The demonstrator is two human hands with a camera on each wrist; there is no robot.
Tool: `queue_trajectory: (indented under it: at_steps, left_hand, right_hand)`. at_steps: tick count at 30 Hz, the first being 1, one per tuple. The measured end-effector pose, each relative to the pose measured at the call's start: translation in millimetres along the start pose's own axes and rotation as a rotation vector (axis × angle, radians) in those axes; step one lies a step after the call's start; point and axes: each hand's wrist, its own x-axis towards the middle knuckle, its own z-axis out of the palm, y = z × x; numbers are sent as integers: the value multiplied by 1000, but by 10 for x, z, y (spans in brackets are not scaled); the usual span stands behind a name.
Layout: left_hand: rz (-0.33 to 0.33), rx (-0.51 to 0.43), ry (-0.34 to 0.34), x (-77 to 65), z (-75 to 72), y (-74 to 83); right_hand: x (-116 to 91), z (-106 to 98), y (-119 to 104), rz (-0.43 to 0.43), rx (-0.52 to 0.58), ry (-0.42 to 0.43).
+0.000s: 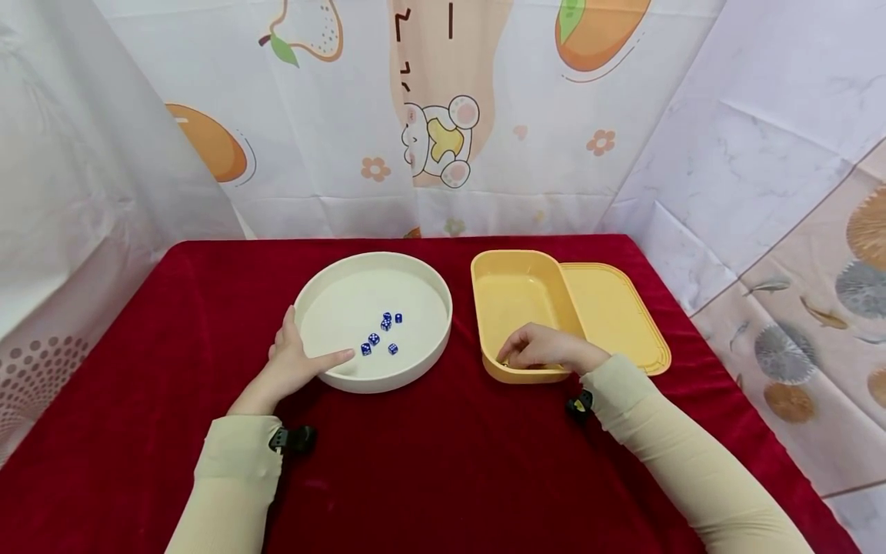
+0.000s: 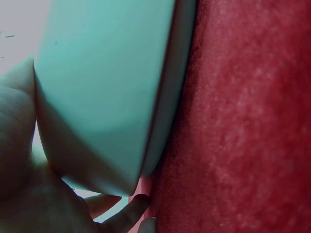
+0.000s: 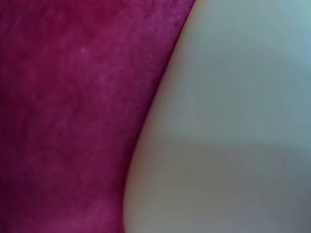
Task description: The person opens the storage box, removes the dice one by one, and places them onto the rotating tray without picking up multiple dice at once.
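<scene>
A round white tray (image 1: pixel 374 377) holds several blue dice with white pips (image 1: pixel 374 338). My left hand (image 1: pixel 291 365) grips the tray's left rim, the thumb reaching over the edge and the fingers along the outside. In the left wrist view that hand (image 2: pixel 39 184) wraps the tray's pale wall (image 2: pixel 102 97), with fingertips near its underside. My right hand (image 1: pixel 547 348) reaches into the near end of a yellow rectangular box (image 1: pixel 522 265), its fingers bent downward. A tiny dark-and-light object shows by the fingertips; whether they pinch it is hidden. The right wrist view has only the box's blurred outer wall (image 3: pixel 218 107).
A yellow lid (image 1: pixel 616 315) lies against the box's right side. Dark red cloth (image 1: pixel 415 462) covers the table. Patterned curtains (image 1: pixel 311 154) hang behind and at both sides. A dark wrist camera (image 1: pixel 294 438) sits on the left cuff.
</scene>
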Motion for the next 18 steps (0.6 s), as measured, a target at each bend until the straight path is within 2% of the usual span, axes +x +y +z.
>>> queue_trajectory:
  at_steps: [18]
  left_hand:
    - [16, 6, 6, -24, -5, 10]
  right_hand:
    - [-7, 31, -36, -33, -87, 26]
